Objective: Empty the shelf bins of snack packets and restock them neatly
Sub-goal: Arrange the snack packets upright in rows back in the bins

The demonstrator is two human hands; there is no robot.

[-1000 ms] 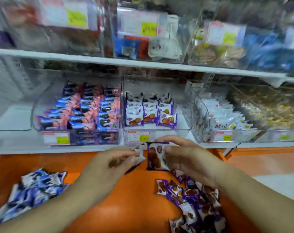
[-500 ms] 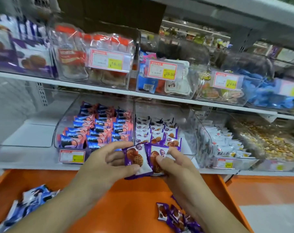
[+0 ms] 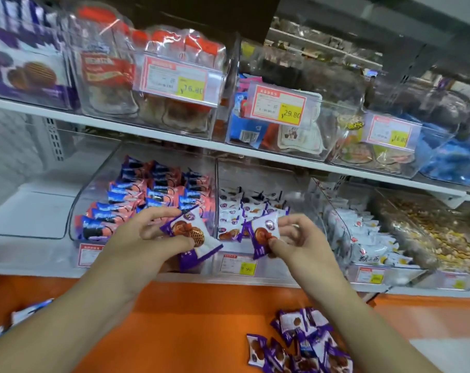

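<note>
My left hand (image 3: 145, 238) grips purple-and-white cookie packets (image 3: 193, 235) in front of the clear bins. My right hand (image 3: 298, 240) pinches another purple cookie packet (image 3: 263, 232) just before the middle clear bin (image 3: 295, 184). That bin holds rows of the same packets (image 3: 244, 211) standing on edge. The bin to its left (image 3: 99, 184) is packed with pink-and-blue packets (image 3: 153, 195). A loose pile of purple packets (image 3: 303, 343) lies on the orange ledge (image 3: 188, 319) below my right arm.
Blue-and-white packets (image 3: 27, 316) lie at the ledge's left edge. White packets (image 3: 368, 232) fill the bin to the right, and yellow snacks (image 3: 438, 238) fill the one beyond. The upper shelf (image 3: 174, 141) carries bins with price tags. An empty clear bin (image 3: 27, 205) stands far left.
Both hands rose from the orange ledge to the middle bin's front. The two packets, held together before, are now apart, one in each hand.
</note>
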